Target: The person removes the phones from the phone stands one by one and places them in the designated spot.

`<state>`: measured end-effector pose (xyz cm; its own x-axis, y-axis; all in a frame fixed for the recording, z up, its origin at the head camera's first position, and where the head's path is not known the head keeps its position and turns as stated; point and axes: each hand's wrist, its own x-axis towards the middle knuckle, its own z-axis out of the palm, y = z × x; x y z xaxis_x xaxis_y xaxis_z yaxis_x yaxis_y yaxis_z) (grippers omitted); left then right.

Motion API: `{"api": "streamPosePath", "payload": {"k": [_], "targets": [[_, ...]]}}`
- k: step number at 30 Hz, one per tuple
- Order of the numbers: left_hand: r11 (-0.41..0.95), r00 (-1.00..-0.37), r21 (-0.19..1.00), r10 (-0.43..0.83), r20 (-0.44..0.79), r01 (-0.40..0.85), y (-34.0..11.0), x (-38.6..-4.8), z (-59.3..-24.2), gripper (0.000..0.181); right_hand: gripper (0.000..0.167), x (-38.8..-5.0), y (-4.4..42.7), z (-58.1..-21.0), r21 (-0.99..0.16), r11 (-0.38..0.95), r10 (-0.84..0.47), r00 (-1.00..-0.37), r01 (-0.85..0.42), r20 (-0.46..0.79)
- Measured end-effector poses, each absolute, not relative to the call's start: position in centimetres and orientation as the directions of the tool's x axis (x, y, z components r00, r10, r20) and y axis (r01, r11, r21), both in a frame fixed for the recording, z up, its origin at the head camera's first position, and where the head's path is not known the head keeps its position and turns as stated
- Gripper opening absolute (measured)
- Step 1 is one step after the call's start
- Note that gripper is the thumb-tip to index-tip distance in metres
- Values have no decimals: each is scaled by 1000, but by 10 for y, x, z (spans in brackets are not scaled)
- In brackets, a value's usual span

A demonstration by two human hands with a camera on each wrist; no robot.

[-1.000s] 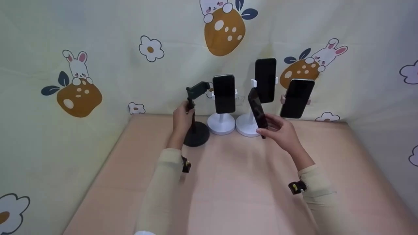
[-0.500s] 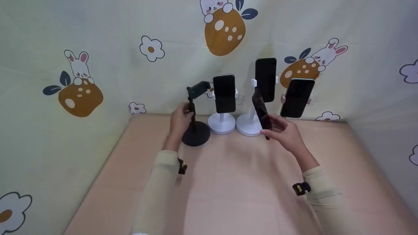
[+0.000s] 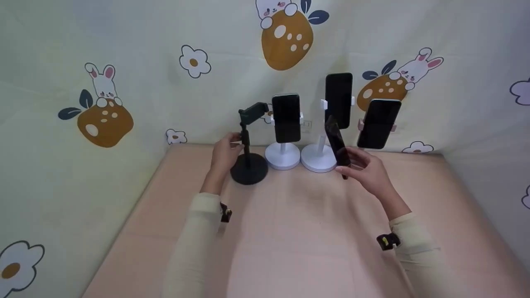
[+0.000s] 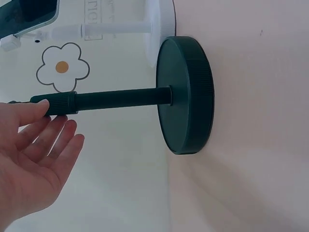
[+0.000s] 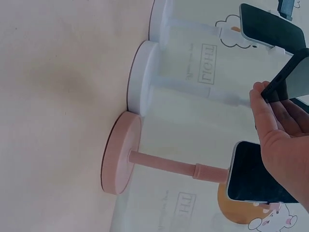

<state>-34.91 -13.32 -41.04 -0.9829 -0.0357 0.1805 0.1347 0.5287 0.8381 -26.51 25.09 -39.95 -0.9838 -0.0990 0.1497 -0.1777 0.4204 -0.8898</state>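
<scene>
A dark phone stand with a round base stands upright at the back left of the table, its angled clamp holding no phone. My left hand is beside its stem. In the left wrist view, the thumb and fingertips pinch the ribbed collar, the other fingers spread loosely. My right hand grips a black phone near its lower end, tilted and raised in front of the taller white phone stand. The right wrist view shows this phone between thumb and fingers, partly cut off by the frame.
A shorter white stand bears a phone. The taller white one bears another phone. At right, a pink stand carries a further phone close behind my right hand. A patterned cloth wall rises behind them.
My right hand has drifted to the right with the phone. My left hand has shifted slightly left along the dark stand, whose base has hardly moved.
</scene>
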Motion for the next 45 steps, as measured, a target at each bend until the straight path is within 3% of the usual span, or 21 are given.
{"api": "streamPosePath", "payload": {"k": [28, 45], "targets": [[631, -981, 763, -8, 192, 144, -131, -330, -409, 39, 78, -259, 268, -400, -877, 461, -76, -990, -137, 115], [605, -986, 784, 17, 165, 142, -128, -321, -413, 38, 78, -252, 278, -405, -862, 495, -63, -994, -111, 92]]}}
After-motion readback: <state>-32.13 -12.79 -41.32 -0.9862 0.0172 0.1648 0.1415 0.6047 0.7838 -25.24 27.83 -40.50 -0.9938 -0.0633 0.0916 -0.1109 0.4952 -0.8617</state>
